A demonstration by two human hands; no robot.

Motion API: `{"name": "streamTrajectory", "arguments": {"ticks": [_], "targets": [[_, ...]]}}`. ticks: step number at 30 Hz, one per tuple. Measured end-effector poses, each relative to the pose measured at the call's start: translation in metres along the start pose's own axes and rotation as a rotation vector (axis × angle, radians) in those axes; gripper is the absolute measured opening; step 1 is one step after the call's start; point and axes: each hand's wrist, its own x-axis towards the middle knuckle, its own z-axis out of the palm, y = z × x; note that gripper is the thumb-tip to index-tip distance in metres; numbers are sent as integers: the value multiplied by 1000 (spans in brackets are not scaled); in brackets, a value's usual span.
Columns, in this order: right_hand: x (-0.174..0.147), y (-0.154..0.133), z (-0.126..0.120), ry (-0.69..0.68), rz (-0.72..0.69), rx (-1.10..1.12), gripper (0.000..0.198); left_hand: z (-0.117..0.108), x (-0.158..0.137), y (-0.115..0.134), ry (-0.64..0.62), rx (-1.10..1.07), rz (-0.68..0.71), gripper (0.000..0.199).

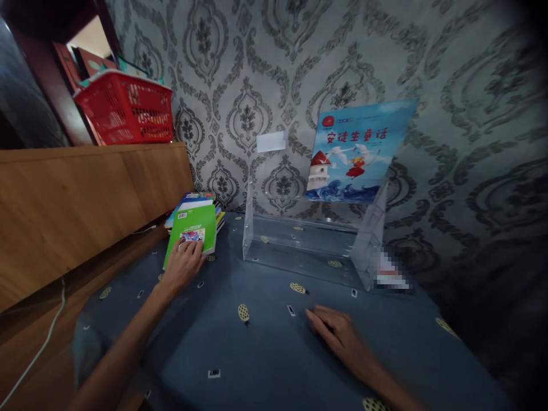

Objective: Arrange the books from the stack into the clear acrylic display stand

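Note:
My left hand (185, 264) is at the near edge of a green book (197, 218) with a barcode and a small colour picture on its cover. Its fingers lie over the cover and its thumb is at the edge, mostly hidden. The green book lies slantwise on a stack of books (188, 200). My right hand (336, 331) rests on the patterned dark tablecloth (265, 354), loosely curled with nothing in it. Beyond it stands a clear acrylic rack (299, 265), with a blue picture book (355, 154) upright at its back right.
A red plastic basket (132, 108) sits on a wooden ledge (107, 188) at the left. A white label (270, 141) shows at the rack's upper left. Behind is a patterned wall (274, 68). A white cable (53, 325) runs down at the left.

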Motion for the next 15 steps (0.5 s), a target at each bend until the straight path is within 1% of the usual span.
{"name": "streamTrajectory", "arguments": {"ticks": [6, 11, 13, 15], "targets": [[0, -1, 0, 6, -12, 18, 65, -17, -18, 34, 38, 11, 44, 30], [0, -1, 0, 22, -30, 12, 64, -39, -34, 68, 54, -6, 30, 33], [0, 0, 0, 16, -30, 12, 63, -48, -42, 85, 30, -45, 43, 34], [0, 1, 1, 14, -30, 13, 63, -56, -51, 103, -35, -132, 98, 36]]}}
